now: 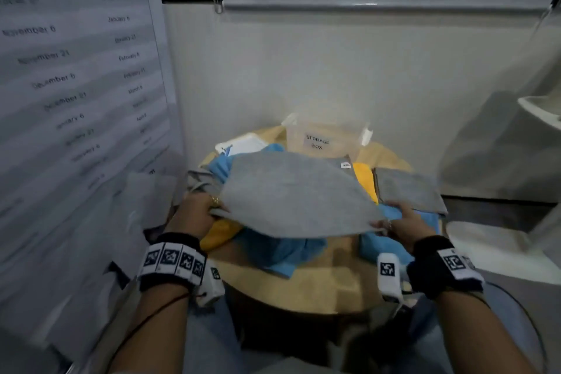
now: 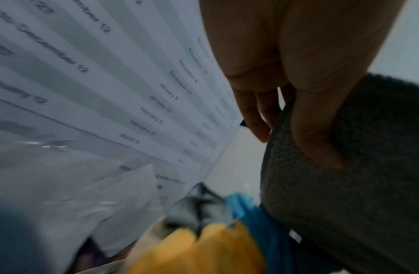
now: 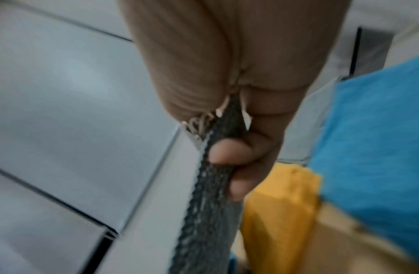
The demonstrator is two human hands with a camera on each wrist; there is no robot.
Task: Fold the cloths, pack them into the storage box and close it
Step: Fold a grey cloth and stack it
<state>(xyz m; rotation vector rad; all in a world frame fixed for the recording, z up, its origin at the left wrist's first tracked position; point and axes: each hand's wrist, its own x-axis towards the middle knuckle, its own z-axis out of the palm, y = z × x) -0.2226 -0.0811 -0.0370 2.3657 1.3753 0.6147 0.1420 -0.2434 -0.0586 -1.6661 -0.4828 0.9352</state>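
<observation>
A grey cloth [image 1: 291, 194] is stretched out flat above the round wooden table [image 1: 318, 279]. My left hand [image 1: 202, 212] pinches its near left corner, with thumb on top of the grey cloth [image 2: 344, 185] in the left wrist view. My right hand [image 1: 400, 222] grips the near right edge; its fingers [image 3: 229, 150] curl round the hem of the grey cloth [image 3: 210, 213]. Behind stands the clear storage box [image 1: 321, 140], labelled, partly hidden by the cloth. Blue cloths [image 1: 279, 249], yellow cloths [image 1: 218, 234] and a folded grey cloth [image 1: 406, 188] lie under and around.
A large printed chart [image 1: 76, 70] leans close on the left, with a wall behind the table. A white lid or sheet [image 1: 243, 144] lies at the back left of the table. A white object [image 1: 543, 109] juts in at the right.
</observation>
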